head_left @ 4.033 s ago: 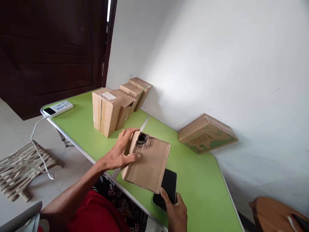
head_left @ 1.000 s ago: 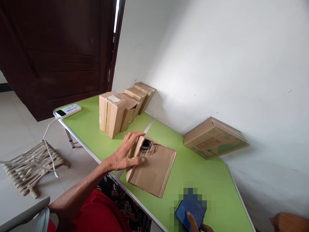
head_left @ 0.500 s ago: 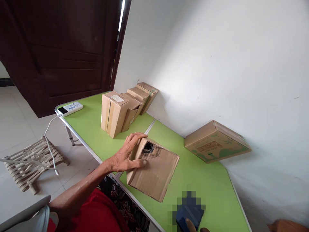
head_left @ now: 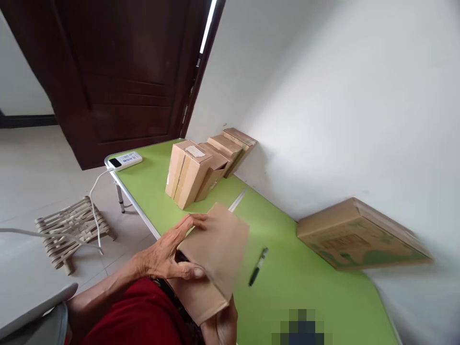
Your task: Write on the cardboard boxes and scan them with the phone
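Observation:
A small brown cardboard box [head_left: 223, 239] is held tilted at the table's near edge. My left hand [head_left: 172, 254] grips its left side, fingers over the top edge and thumb across the face. A dark gap shows beside the thumb. Beneath the lower corner, my right hand [head_left: 221, 323] holds the box from below; most of its fingers are hidden. To the right of the box, a black marker [head_left: 258, 267] lies on the green table [head_left: 280, 292].
Several cardboard boxes [head_left: 189, 175] stand in a row near the wall. A printed carton [head_left: 359, 239] leans at the right. A white device [head_left: 125, 160] with a cable sits on the far left corner. A woven stool [head_left: 74, 230] stands on the floor. A pixelated dark patch [head_left: 305, 330] is at the bottom.
The box has been turned and tilted toward me, so the black-scribbled hole is out of sight. My right hand has come from the dark blue object to the box. The marker is now visible.

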`<action>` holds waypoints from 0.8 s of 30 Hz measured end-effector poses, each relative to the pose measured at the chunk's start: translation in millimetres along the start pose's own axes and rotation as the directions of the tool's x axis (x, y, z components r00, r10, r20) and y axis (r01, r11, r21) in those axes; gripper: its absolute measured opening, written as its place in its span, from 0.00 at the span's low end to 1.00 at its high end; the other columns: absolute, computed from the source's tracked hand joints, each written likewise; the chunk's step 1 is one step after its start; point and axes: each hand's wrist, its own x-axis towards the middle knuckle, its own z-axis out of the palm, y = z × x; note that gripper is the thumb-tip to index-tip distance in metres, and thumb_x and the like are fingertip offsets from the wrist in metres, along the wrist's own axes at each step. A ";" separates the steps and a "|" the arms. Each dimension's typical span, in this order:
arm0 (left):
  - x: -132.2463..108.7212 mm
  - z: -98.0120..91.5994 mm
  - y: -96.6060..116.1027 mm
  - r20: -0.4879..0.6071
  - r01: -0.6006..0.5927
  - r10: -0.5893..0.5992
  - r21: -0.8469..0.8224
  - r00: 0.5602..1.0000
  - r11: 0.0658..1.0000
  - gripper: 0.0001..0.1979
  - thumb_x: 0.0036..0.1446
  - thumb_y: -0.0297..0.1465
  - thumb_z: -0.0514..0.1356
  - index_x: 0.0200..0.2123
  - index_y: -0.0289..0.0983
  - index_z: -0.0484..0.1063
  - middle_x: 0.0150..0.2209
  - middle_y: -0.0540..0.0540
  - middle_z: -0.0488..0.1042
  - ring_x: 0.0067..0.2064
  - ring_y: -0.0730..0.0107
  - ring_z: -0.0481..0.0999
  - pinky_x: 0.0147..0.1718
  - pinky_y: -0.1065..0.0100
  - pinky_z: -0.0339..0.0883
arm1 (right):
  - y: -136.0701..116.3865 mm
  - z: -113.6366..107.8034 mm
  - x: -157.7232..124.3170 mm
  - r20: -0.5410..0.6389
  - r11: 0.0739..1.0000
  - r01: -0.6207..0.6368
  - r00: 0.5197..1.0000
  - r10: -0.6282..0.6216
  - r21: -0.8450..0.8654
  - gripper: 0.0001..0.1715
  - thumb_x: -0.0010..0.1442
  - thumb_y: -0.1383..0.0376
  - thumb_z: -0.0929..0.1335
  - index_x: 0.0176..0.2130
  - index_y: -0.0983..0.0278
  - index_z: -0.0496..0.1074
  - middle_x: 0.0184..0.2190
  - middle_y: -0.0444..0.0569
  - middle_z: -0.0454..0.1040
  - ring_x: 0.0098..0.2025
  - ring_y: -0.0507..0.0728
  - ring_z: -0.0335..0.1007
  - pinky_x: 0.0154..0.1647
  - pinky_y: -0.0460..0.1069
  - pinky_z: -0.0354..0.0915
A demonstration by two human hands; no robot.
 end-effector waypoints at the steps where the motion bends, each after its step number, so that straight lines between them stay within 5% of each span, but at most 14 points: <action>1: -8.3 -8.8 1.4 -0.014 0.022 -0.022 0.019 1.000 1.000 0.41 0.59 0.60 0.66 0.63 0.40 0.65 0.72 0.30 0.62 0.73 0.40 0.63 0.71 0.44 0.60 | -1.4 4.6 -0.6 -0.015 0.999 -0.007 1.000 0.007 -0.041 0.44 0.61 0.35 0.72 0.64 0.59 0.77 0.49 0.56 0.85 0.59 0.72 0.78 0.64 0.71 0.69; 5: -38.7 -37.9 5.8 -0.097 0.099 -0.079 0.229 0.992 0.968 0.47 0.57 0.63 0.66 0.70 0.42 0.63 0.72 0.33 0.66 0.72 0.40 0.66 0.72 0.45 0.59 | -19.2 28.5 -5.4 -0.069 0.954 0.125 0.986 -0.149 -0.274 0.53 0.60 0.47 0.78 0.75 0.52 0.59 0.62 0.53 0.78 0.64 0.67 0.73 0.64 0.63 0.71; 8: -54.9 -48.0 -1.7 -0.225 0.198 -0.124 0.344 0.966 0.918 0.50 0.57 0.63 0.65 0.73 0.41 0.62 0.71 0.33 0.67 0.72 0.38 0.67 0.70 0.44 0.62 | -25.1 55.4 -1.9 0.047 0.786 0.313 0.938 -0.342 -0.533 0.57 0.60 0.51 0.79 0.76 0.54 0.53 0.69 0.58 0.70 0.64 0.68 0.73 0.61 0.61 0.73; 12: -65.1 -58.6 -36.9 -0.448 0.371 -0.246 0.217 0.860 0.903 0.43 0.60 0.62 0.63 0.66 0.37 0.70 0.63 0.32 0.75 0.67 0.34 0.71 0.65 0.43 0.68 | -5.5 89.6 26.0 0.338 0.403 0.600 0.761 -0.553 -0.691 0.46 0.66 0.54 0.75 0.75 0.55 0.57 0.74 0.61 0.61 0.69 0.70 0.67 0.65 0.67 0.70; 16: -55.9 -81.1 -81.9 -0.486 0.414 -0.360 0.004 0.796 0.910 0.39 0.56 0.60 0.67 0.56 0.34 0.75 0.49 0.36 0.82 0.54 0.40 0.79 0.52 0.49 0.78 | 28.2 101.1 76.9 0.511 0.151 0.718 0.611 -0.605 -0.680 0.37 0.74 0.59 0.67 0.76 0.56 0.55 0.72 0.64 0.63 0.72 0.70 0.64 0.66 0.70 0.70; 20: -33.7 -106.7 -107.9 -0.422 0.367 -0.366 -0.084 0.829 0.927 0.41 0.49 0.61 0.71 0.53 0.34 0.76 0.46 0.37 0.83 0.52 0.42 0.81 0.47 0.50 0.81 | 51.3 99.3 111.3 0.526 0.102 0.743 0.557 -0.643 -0.662 0.36 0.76 0.61 0.64 0.77 0.56 0.53 0.71 0.66 0.63 0.71 0.70 0.66 0.59 0.68 0.76; 24: -25.3 -121.3 -111.8 -0.368 0.350 -0.371 -0.127 0.853 0.928 0.44 0.49 0.62 0.71 0.58 0.35 0.73 0.53 0.36 0.82 0.57 0.40 0.81 0.54 0.47 0.80 | 53.6 101.1 103.0 0.525 0.174 0.732 0.613 -0.591 -0.658 0.36 0.76 0.63 0.64 0.77 0.53 0.53 0.70 0.64 0.64 0.68 0.67 0.70 0.51 0.60 0.81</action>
